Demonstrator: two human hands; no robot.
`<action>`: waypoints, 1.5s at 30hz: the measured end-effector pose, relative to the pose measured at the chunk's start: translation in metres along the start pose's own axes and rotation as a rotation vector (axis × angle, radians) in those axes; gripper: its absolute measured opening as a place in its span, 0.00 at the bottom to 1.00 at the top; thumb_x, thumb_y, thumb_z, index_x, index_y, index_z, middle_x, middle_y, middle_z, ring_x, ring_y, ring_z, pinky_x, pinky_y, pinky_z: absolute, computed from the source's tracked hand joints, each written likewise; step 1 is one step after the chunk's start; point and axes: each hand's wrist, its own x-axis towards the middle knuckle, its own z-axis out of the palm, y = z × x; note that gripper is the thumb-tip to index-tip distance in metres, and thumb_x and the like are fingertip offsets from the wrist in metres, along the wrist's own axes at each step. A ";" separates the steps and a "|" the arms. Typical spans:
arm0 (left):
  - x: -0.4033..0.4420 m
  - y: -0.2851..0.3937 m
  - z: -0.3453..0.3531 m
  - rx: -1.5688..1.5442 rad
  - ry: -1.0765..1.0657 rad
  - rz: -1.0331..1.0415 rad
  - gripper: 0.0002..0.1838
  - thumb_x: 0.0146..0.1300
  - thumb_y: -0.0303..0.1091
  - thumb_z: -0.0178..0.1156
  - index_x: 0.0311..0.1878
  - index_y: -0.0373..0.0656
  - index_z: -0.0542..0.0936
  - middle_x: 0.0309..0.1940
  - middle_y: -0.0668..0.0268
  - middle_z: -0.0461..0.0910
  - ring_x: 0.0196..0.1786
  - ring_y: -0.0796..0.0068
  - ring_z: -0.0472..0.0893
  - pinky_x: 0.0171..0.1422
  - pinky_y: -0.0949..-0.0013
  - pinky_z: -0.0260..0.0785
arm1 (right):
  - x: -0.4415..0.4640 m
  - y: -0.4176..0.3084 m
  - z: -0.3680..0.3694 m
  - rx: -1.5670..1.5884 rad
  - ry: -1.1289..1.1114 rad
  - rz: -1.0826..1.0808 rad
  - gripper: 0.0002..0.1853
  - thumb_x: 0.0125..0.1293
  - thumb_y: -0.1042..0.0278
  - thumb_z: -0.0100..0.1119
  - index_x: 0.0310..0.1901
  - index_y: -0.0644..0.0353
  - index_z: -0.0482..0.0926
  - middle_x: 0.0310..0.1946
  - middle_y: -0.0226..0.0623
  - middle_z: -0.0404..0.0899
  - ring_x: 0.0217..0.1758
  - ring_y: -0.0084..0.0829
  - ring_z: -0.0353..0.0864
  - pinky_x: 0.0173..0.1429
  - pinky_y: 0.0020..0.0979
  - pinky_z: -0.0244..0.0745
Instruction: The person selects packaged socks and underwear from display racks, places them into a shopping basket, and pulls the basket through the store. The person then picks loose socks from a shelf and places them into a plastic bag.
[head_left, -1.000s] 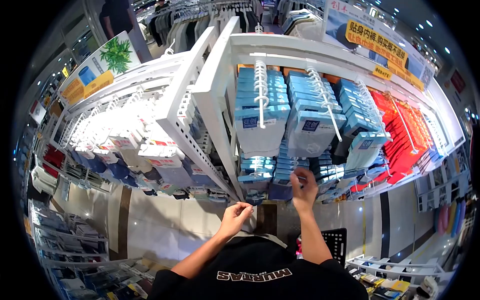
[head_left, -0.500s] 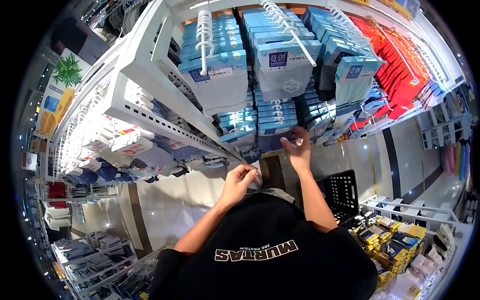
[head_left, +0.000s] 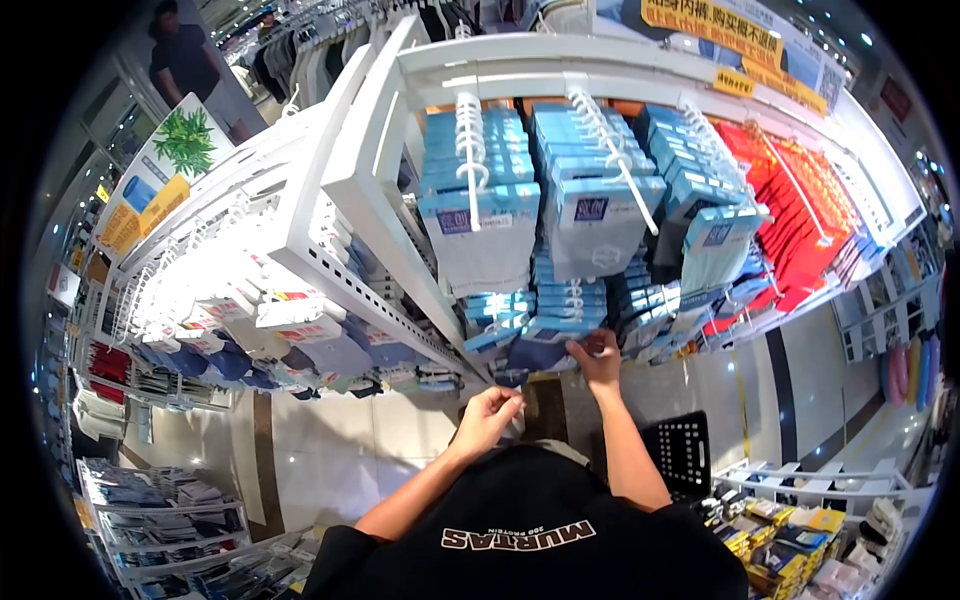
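My right hand (head_left: 601, 360) is at the front of a lower row of hanging packs. Its thumb and bent fingers are at the right edge of a dark blue sock pack (head_left: 538, 354) with a light blue header card. My left hand (head_left: 487, 420) is lower and further left, fingers curled in toward the thumb, and nothing shows in it. It is apart from the packs. Above hang light grey sock packs (head_left: 608, 245) with blue cards on white hooks. Another grey pack (head_left: 480, 250) hangs to their left.
A white rack frame (head_left: 345, 185) slants down left of the packs. Red packs (head_left: 800, 215) hang to the right. A black basket (head_left: 683, 452) is beside my right forearm. Shelves with yellow packages (head_left: 790, 540) are at lower right, and folded goods (head_left: 170, 510) at lower left.
The view has tilted up, so rack and hands appear lower and more of the store shows behind. My right hand stays at the dark blue sock pack; my left hand stays curled.
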 end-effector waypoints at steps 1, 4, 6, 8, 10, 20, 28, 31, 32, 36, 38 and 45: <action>0.001 0.000 -0.001 0.003 0.004 -0.004 0.13 0.72 0.35 0.59 0.48 0.31 0.80 0.37 0.67 0.83 0.38 0.84 0.78 0.43 0.77 0.71 | 0.005 0.007 0.001 0.077 -0.020 0.006 0.27 0.49 0.63 0.83 0.44 0.63 0.74 0.36 0.33 0.80 0.39 0.23 0.79 0.43 0.27 0.76; 0.003 -0.001 -0.003 -0.004 0.009 -0.016 0.14 0.72 0.35 0.59 0.49 0.31 0.80 0.37 0.66 0.84 0.40 0.83 0.80 0.44 0.77 0.72 | 0.006 0.019 0.004 0.261 -0.051 -0.008 0.26 0.53 0.71 0.79 0.49 0.62 0.71 0.38 0.32 0.79 0.41 0.24 0.81 0.48 0.26 0.77; 0.004 -0.001 -0.001 -0.039 0.018 -0.023 0.14 0.72 0.35 0.59 0.49 0.31 0.80 0.38 0.66 0.84 0.40 0.83 0.80 0.45 0.77 0.72 | 0.008 0.018 0.009 0.444 -0.062 -0.026 0.34 0.50 0.75 0.80 0.54 0.63 0.67 0.38 0.32 0.79 0.41 0.24 0.80 0.47 0.28 0.77; 0.005 0.002 -0.002 0.024 -0.004 -0.014 0.14 0.72 0.34 0.59 0.50 0.30 0.80 0.39 0.64 0.84 0.41 0.81 0.81 0.47 0.76 0.73 | 0.004 0.015 0.005 0.337 -0.024 -0.023 0.30 0.53 0.70 0.79 0.55 0.66 0.72 0.36 0.30 0.80 0.38 0.21 0.78 0.45 0.26 0.75; 0.008 -0.003 -0.003 0.050 -0.023 -0.005 0.14 0.71 0.32 0.59 0.50 0.30 0.79 0.40 0.63 0.84 0.42 0.79 0.81 0.49 0.74 0.74 | 0.004 0.015 -0.007 0.148 -0.116 0.010 0.26 0.56 0.66 0.77 0.53 0.67 0.76 0.35 0.29 0.81 0.37 0.20 0.77 0.45 0.26 0.74; 0.012 0.004 -0.006 0.111 -0.037 0.050 0.21 0.70 0.38 0.61 0.56 0.29 0.78 0.45 0.57 0.85 0.47 0.73 0.83 0.54 0.71 0.74 | -0.029 -0.052 -0.055 0.439 -0.262 0.039 0.11 0.68 0.73 0.65 0.49 0.65 0.80 0.43 0.31 0.84 0.45 0.21 0.80 0.54 0.25 0.73; 0.002 0.037 0.029 0.203 -0.380 0.134 0.21 0.72 0.42 0.60 0.53 0.30 0.79 0.39 0.59 0.85 0.41 0.78 0.78 0.48 0.68 0.73 | -0.044 -0.072 -0.033 0.694 -0.276 0.076 0.10 0.69 0.70 0.65 0.49 0.62 0.79 0.44 0.30 0.82 0.46 0.19 0.78 0.56 0.24 0.69; -0.002 0.042 0.036 0.241 -0.152 0.275 0.19 0.74 0.41 0.57 0.47 0.30 0.81 0.31 0.61 0.83 0.35 0.81 0.75 0.42 0.67 0.72 | -0.056 -0.075 -0.019 0.688 -0.256 0.127 0.14 0.70 0.69 0.63 0.54 0.62 0.76 0.47 0.31 0.81 0.50 0.21 0.77 0.60 0.25 0.68; -0.003 0.047 0.036 0.251 -0.132 0.258 0.18 0.74 0.41 0.57 0.47 0.31 0.81 0.31 0.61 0.83 0.35 0.81 0.75 0.41 0.66 0.72 | -0.059 -0.076 -0.016 0.706 -0.243 0.153 0.16 0.70 0.68 0.63 0.56 0.62 0.75 0.49 0.32 0.80 0.52 0.21 0.76 0.60 0.25 0.68; -0.011 0.077 0.035 0.321 -0.070 0.252 0.18 0.75 0.40 0.55 0.48 0.31 0.79 0.31 0.58 0.82 0.34 0.77 0.78 0.42 0.66 0.72 | -0.064 -0.076 -0.008 0.645 -0.160 0.171 0.20 0.72 0.65 0.60 0.62 0.62 0.72 0.53 0.35 0.77 0.57 0.23 0.74 0.62 0.27 0.67; -0.013 0.082 0.041 0.296 -0.038 0.303 0.18 0.75 0.40 0.54 0.50 0.31 0.78 0.31 0.57 0.82 0.34 0.75 0.79 0.42 0.66 0.72 | -0.069 -0.093 -0.004 0.635 -0.160 0.199 0.23 0.73 0.63 0.60 0.64 0.63 0.71 0.54 0.35 0.76 0.59 0.24 0.73 0.63 0.28 0.67; -0.010 0.071 0.057 0.105 -0.111 0.323 0.17 0.78 0.44 0.49 0.44 0.36 0.73 0.31 0.69 0.72 0.35 0.81 0.70 0.40 0.71 0.66 | -0.085 -0.087 0.017 0.713 -0.343 0.511 0.26 0.78 0.44 0.45 0.56 0.60 0.76 0.46 0.33 0.79 0.46 0.25 0.79 0.49 0.28 0.75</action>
